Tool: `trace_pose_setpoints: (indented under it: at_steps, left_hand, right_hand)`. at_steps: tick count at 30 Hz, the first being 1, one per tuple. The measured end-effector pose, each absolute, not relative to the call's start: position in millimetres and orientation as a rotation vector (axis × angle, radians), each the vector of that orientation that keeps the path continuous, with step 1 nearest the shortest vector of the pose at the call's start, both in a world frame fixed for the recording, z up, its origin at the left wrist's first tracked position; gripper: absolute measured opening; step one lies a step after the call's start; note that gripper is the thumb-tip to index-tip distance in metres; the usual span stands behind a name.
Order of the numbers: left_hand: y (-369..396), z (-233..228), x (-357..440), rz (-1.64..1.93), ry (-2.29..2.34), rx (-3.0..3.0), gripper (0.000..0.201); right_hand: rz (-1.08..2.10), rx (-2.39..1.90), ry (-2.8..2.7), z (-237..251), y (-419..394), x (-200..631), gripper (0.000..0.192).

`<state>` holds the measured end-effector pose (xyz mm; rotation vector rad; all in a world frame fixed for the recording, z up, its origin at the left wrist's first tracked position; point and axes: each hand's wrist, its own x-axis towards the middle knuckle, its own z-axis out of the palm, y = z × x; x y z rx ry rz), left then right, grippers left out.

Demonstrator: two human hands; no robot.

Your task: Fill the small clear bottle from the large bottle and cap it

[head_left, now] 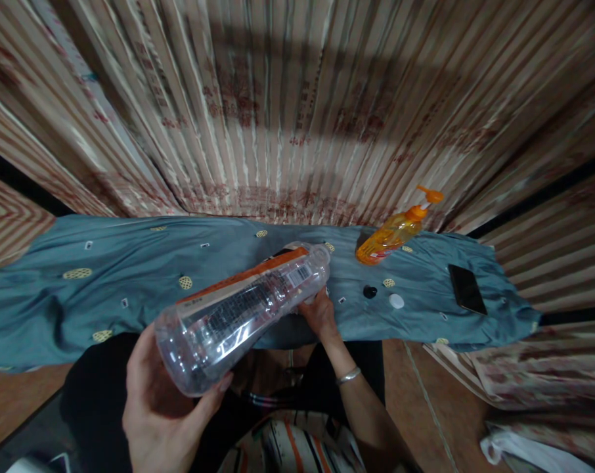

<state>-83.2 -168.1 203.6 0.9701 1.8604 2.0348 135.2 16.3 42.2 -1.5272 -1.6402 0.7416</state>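
Note:
A large clear plastic bottle (243,309) with an orange-edged label lies tilted in front of me, its base toward the camera and its neck pointing away. My left hand (162,407) cups the base from below. My right hand (320,312), with a silver bracelet at the wrist, grips the bottle at its neck end, which it hides. An orange pump bottle (393,233) stands on the blue-grey cloth (105,289) beyond my right hand.
A small black cap (370,292) and a white cap (396,301) lie on the cloth near the pump bottle. A dark phone (467,289) rests at the cloth's right end. Striped curtains (297,112) hang behind. White fabric (528,453) lies on the floor at lower right.

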Motion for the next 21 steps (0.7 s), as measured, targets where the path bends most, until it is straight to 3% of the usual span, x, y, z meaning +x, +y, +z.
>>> trace_pose_setpoints:
  at_steps: [21]
  left_hand:
    - [-168.6, 203.3, -81.9, 1.999, 1.889, 0.999, 0.093]
  right_hand:
    - [0.672, -1.608, -1.673, 45.5, 16.5, 133.1, 0.057]
